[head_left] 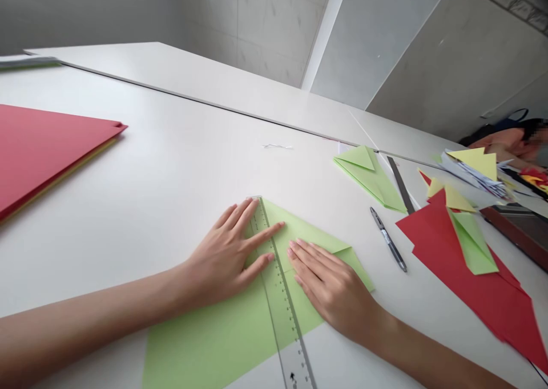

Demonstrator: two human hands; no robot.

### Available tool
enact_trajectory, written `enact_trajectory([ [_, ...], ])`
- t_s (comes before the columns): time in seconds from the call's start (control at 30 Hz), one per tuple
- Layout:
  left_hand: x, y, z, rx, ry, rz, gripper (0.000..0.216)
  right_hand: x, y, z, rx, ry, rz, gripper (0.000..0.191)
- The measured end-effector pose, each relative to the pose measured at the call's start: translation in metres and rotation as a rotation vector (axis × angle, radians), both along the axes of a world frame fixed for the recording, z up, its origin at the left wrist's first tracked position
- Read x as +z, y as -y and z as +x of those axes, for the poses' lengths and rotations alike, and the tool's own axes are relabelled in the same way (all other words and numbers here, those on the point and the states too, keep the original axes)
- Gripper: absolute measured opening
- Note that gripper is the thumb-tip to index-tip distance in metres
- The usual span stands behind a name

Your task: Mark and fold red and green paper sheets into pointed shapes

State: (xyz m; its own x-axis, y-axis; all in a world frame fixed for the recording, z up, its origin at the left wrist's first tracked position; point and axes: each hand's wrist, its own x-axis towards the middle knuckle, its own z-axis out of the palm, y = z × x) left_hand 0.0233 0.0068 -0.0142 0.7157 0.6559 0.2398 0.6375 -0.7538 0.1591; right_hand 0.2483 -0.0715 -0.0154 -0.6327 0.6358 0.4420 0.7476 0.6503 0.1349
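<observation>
A sheet of light green paper [201,343] lies on the white table with its right part folded over. Across it runs a clear plastic ruler [287,315], slanting from the upper end down to the bottom edge of the view. My left hand [231,252] lies spread over the ruler's upper part, fingers stretched out and pressing it against the paper. To the right of the ruler, my right hand [331,286] rests flat on the folded green part, its fingers straight and close together.
On the right lie a pen [388,239], a folded green paper [368,175], a dark strip [401,185] and red sheets [475,280]. A red paper stack [51,149] sits at the left. Another person [509,144] is at the far right, near papers.
</observation>
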Motion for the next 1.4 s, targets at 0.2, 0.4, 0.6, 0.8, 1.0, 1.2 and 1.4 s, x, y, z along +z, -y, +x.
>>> enact_trajectory([
  [0.2, 0.001, 0.0008, -0.0012, -0.001, -0.02, -0.009, 0.053, -0.0023, 0.0007, -0.0015, -0.002, -0.019, 0.016, 0.032],
  [0.4, 0.0022, 0.0014, 0.0002, -0.001, -0.002, 0.007, 0.053, -0.0028, 0.0008, -0.0017, 0.004, -0.017, 0.022, 0.032],
  [0.6, 0.0008, -0.0001, -0.0007, -0.013, -0.003, 0.002, 0.053, -0.001, 0.0014, -0.0015, -0.012, -0.005, 0.004, 0.032],
  [0.8, -0.0001, -0.0014, -0.0001, -0.006, -0.043, 0.005, 0.052, 0.0, 0.0016, -0.0008, -0.015, 0.006, 0.0, 0.032],
  [1.0, 0.002, -0.0007, 0.0008, -0.01, -0.041, 0.009, 0.053, 0.0018, 0.0021, 0.0012, -0.02, 0.004, -0.032, 0.031],
  [1.2, 0.0004, -0.0026, 0.0027, -0.013, -0.028, 0.035, 0.057, 0.0018, 0.0026, 0.0033, -0.027, 0.013, -0.054, 0.033],
  [1.4, -0.0014, -0.004, 0.0049, -0.015, -0.041, 0.048, 0.061, 0.0051, 0.0026, 0.0034, -0.024, 0.01, -0.055, 0.032],
])
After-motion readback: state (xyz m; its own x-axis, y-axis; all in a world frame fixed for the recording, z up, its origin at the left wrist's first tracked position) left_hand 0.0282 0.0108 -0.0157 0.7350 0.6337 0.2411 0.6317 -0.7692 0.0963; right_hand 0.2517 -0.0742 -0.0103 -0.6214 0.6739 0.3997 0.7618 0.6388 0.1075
